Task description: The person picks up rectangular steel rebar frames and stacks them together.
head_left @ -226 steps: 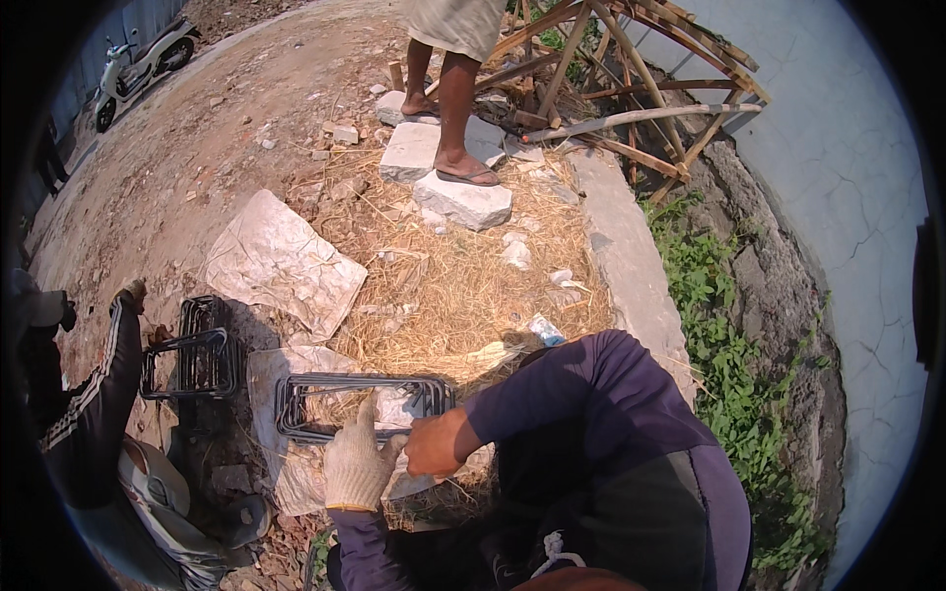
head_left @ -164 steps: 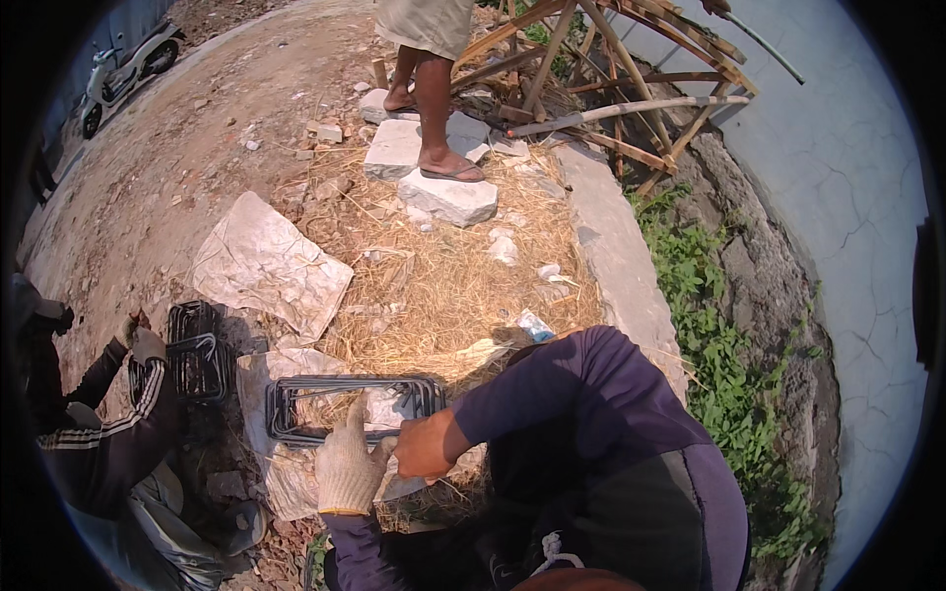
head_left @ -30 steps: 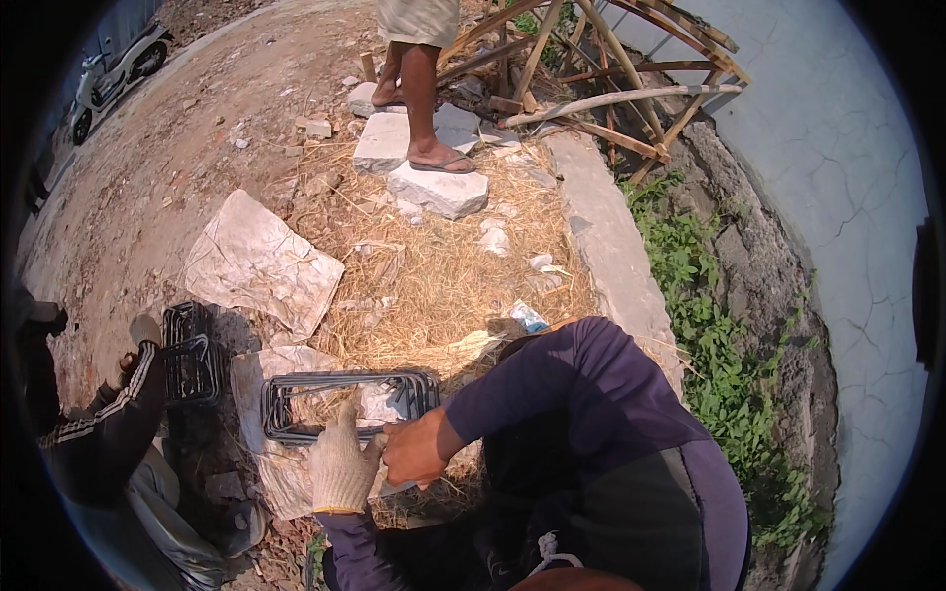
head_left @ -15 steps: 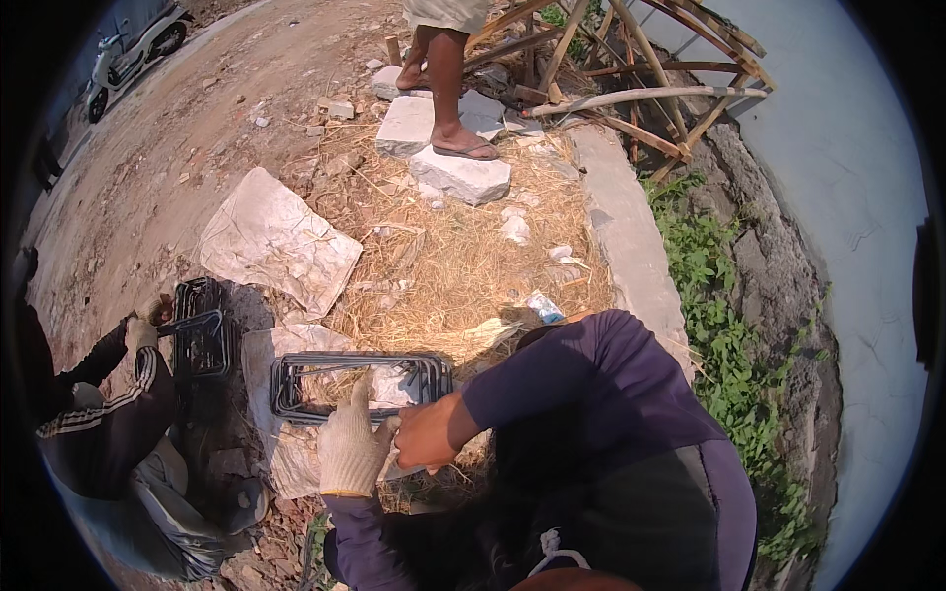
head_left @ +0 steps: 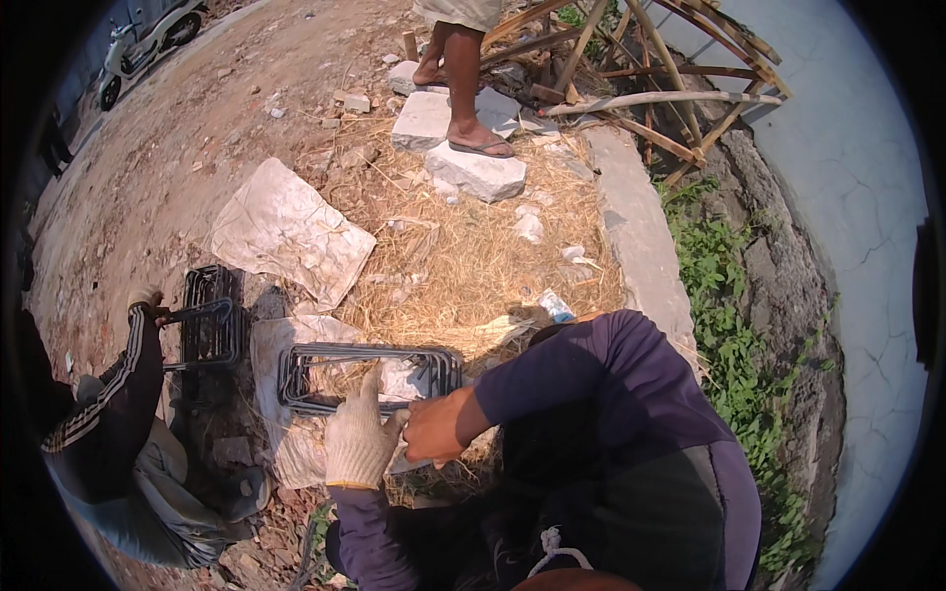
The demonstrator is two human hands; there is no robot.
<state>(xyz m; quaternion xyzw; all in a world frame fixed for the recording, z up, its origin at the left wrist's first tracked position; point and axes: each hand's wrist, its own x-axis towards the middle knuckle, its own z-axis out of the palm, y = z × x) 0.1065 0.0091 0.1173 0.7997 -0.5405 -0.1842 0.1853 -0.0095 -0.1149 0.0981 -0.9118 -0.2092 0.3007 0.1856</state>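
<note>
A bundle of dark rectangular steel stirrups (head_left: pixel 296 380) lies flat in front of me. My left hand (head_left: pixel 357 436), in a white knitted glove, is closed at its near side, with one finger stretched across the bars into the opening. My bare right hand (head_left: pixel 437 427) presses against the glove's thumb side, beside the near right corner of the bundle. Its fingers are curled, and whatever is between them is hidden. Beneath the bundle, pale sacking (head_left: pixel 286 448) covers the ground.
At left, a crouching co-worker's gloved hand (head_left: pixel 145 296) is by another stack of stirrups (head_left: pixel 211 330). Ahead, a person in sandals stands on white blocks (head_left: pixel 477 173). Straw (head_left: pixel 463 261) covers the ground, with a concrete ledge (head_left: pixel 641 227), plants (head_left: pixel 724 305) and a wall (head_left: pixel 867 246) to the right.
The view has shifted slightly, so the scene sits a little further right. My hands stay together at the bundle. The co-worker's arm at left has changed its bend beside the other stack.
</note>
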